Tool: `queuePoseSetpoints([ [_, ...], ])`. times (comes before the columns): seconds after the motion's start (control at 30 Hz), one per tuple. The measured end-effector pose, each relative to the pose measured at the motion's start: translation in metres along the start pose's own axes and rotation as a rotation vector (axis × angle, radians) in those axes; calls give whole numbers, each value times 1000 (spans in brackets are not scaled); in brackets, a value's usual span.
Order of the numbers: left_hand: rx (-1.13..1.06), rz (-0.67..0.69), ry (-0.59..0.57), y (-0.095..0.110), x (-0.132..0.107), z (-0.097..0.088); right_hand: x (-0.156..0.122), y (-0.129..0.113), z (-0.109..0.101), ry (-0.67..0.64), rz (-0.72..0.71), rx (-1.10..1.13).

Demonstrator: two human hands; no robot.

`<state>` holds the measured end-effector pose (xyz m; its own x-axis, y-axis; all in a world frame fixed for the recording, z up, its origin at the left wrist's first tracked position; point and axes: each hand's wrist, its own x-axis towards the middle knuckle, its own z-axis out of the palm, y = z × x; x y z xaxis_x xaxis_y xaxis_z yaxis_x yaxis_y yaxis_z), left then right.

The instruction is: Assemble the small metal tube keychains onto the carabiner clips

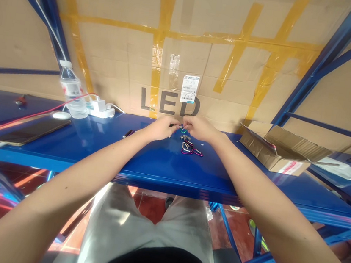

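Above the blue tabletop my left hand (163, 127) and my right hand (201, 129) meet with bent fingertips pinched close together. Between them shows a small green carabiner (183, 131) with a bit of metal; its details are partly hidden by the fingers. A short dark piece sticks out at my left fingertips. Just below the hands lie several carabiners (187, 151), purple, pink and silver, with small metal ends. Beside my left wrist some thin dark pen-like items (128, 133) rest on the table, partly covered by the forearm.
An open cardboard box (276, 154) stands at the right. On the left are a water bottle (74, 91), a white power strip (101, 108), a phone (33, 131) and a red cable (13, 118). A large taped cardboard sheet (122, 65) closes off the back.
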<state>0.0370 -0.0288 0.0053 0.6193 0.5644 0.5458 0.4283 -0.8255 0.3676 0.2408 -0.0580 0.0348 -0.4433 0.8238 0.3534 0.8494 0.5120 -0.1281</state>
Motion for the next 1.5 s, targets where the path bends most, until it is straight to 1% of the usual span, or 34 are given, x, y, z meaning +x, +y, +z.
queuePoseSetpoints([
  [0.07, 19, 49, 0, 2, -1, -1, 1, 0, 1, -6, -20, -15],
  [0.13, 40, 62, -14, 4, -1, -2, 1, 1, 2, -20, -41, -35],
  [0.27, 92, 4, -64, 3, -2, -1, 2, 4, 3, -43, -76, -85],
  [0.37, 100, -13, -65, 2, -2, 0, 2, 3, 2, -49, -74, -88],
  [0.47, 77, -36, -52, 0, -1, 2, 2, 2, 0, -43, -39, -52],
  [0.53, 21, -104, -29, -1, 0, 3, 3, 4, 1, -1, 20, 36],
  [0.6, -64, -188, 2, -3, 0, 5, 5, 9, 4, 47, 95, 194],
  [0.7, -195, -271, 33, -5, 1, 8, 8, 15, 9, 51, 177, 427],
  [0.77, -247, -290, 52, -7, 2, 8, 9, 16, 11, 30, 197, 512],
  [0.83, -265, -274, 74, -8, 2, 7, 9, 14, 12, -2, 188, 546],
  [0.97, -301, -204, 103, -11, 3, 5, 7, 9, 13, -46, 113, 543],
  [1.03, -289, -208, 128, -12, 3, 4, 7, 8, 14, -74, 94, 530],
  [1.17, -233, -220, 168, -11, 3, 2, 6, 11, 13, -127, 138, 514],
  [1.27, -206, -207, 167, -12, 3, 0, 6, 12, 12, -116, 179, 554],
  [1.37, -250, -186, 157, -12, 3, 0, 6, 9, 14, -99, 164, 662],
  [1.5, -331, -103, 176, -12, 4, 2, 8, 5, 21, -126, 130, 921],
])
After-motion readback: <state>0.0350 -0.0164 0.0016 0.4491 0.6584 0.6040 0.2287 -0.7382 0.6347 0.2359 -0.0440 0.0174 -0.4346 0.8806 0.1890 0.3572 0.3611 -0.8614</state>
